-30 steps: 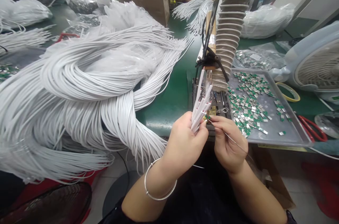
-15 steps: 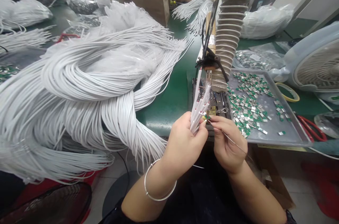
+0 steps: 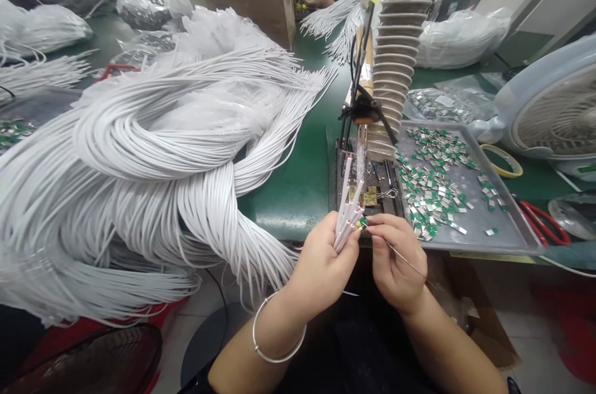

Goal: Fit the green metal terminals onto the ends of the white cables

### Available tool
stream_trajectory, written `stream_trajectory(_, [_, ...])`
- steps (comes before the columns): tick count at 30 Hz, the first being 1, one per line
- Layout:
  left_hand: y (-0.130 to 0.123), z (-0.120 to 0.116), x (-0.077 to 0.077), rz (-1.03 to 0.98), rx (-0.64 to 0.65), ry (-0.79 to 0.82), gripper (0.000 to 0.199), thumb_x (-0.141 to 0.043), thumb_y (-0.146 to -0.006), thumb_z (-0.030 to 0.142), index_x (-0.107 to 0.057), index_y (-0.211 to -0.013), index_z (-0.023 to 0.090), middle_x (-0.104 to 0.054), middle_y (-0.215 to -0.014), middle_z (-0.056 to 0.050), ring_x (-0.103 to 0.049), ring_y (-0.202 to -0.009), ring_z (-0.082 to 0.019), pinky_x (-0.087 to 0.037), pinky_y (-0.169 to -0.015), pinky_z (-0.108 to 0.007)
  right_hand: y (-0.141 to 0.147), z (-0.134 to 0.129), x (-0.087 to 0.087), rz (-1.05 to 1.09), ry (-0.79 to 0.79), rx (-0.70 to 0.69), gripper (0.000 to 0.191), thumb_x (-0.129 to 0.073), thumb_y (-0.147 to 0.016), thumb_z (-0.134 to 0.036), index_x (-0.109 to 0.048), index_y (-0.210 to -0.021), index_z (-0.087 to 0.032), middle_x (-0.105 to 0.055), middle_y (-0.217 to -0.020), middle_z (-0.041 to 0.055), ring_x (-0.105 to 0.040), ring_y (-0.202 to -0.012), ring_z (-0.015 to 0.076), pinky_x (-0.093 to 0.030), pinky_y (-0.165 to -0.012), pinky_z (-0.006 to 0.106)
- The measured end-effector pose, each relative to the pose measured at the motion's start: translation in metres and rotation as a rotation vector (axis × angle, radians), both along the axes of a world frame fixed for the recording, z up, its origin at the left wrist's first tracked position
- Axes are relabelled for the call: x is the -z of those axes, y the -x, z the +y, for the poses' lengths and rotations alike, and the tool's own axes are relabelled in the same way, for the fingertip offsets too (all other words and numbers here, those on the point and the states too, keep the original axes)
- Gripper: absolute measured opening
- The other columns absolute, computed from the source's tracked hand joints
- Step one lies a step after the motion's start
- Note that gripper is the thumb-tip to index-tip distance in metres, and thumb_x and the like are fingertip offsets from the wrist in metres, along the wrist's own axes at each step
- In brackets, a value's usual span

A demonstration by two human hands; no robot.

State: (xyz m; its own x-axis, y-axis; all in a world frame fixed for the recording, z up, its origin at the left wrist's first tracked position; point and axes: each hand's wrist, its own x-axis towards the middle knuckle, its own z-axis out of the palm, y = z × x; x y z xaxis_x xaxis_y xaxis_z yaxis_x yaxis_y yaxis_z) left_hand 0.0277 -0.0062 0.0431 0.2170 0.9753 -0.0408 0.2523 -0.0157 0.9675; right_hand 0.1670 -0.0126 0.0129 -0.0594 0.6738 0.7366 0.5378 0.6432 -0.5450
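My left hand [image 3: 326, 270] is closed round a bunch of white cables [image 3: 346, 215], their cut ends pointing up and away. A small green circuit board [image 3: 363, 222] sits at its thumb and fingertips, by the cable ends. Pinched in my right hand [image 3: 398, 260] is a thin solder wire [image 3: 404, 259], its front end close to that board. Just beyond both hands a soldering iron [image 3: 366, 68] hangs tip down from a stand, apart from the board. Below the iron lies a dark work tray [image 3: 393, 195] with a brass-coloured block [image 3: 370, 196] and a bent wire loop.
A grey tray [image 3: 484, 236] of loose circuit boards [image 3: 433, 195] stands right. A large heap of white cables [image 3: 153, 133] fills the left. A ribbed hose [image 3: 400, 40] comes down behind the iron. Fan [image 3: 559, 102], tape roll [image 3: 500, 161] and red-handled tool [image 3: 544, 223] lie right; a co-worker sits opposite.
Both hands have drawn back slightly towards me, taking the cables, board and solder wire away from the iron's tip. More of the brass-coloured block now shows.
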Motion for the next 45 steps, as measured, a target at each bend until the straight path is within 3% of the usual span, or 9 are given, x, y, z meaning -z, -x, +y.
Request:
stream_trajectory(6, [0.003, -0.004, 0.005, -0.035, 0.116, 0.003, 0.016, -0.044, -0.089, 0.028, -0.054, -0.089, 0.016, -0.058, -0.083, -0.004, -0.054, -0.078, -0.016, -0.044, -0.074, -0.029, -0.002, -0.007, 0.002, 0.007, 0.053, -0.038, 0.023, -0.047, -0.082, -0.004, -0.058, -0.098, -0.018, -0.065, -0.091, 0.0085, -0.064, -0.089, 0.0185, -0.056, -0.075, 0.034])
stream_trajectory(19, [-0.006, 0.005, -0.004, -0.025, -0.129, 0.121, 0.009, -0.052, -0.08, 0.024, -0.055, -0.078, 0.016, -0.06, -0.075, -0.001, -0.055, -0.067, -0.014, -0.044, -0.067, -0.026, -0.001, -0.003, 0.001, 0.046, 0.055, -0.012, 0.021, -0.048, -0.084, -0.005, -0.06, -0.096, -0.018, -0.067, -0.092, 0.0089, -0.066, -0.088, 0.0187, -0.057, -0.075, 0.035])
stream_trajectory(34, [-0.008, 0.013, -0.019, 0.109, -0.164, 0.025, 0.009, -0.05, -0.079, 0.023, -0.055, -0.077, 0.016, -0.06, -0.073, -0.002, -0.054, -0.065, -0.014, -0.043, -0.063, -0.026, 0.005, 0.008, -0.005, 0.032, 0.013, 0.056, 0.021, -0.049, -0.084, -0.006, -0.061, -0.095, -0.019, -0.067, -0.092, 0.0075, -0.065, -0.089, 0.0179, -0.056, -0.076, 0.034])
stream_trajectory(45, [-0.006, 0.012, -0.022, 0.118, -0.179, -0.012, 0.007, -0.051, -0.078, 0.022, -0.054, -0.077, 0.016, -0.058, -0.07, -0.001, -0.052, -0.061, -0.013, -0.043, -0.059, -0.025, 0.006, 0.012, -0.006, 0.032, -0.008, 0.063, 0.022, -0.049, -0.084, -0.005, -0.06, -0.096, -0.019, -0.066, -0.094, 0.0071, -0.064, -0.091, 0.0174, -0.055, -0.078, 0.035])
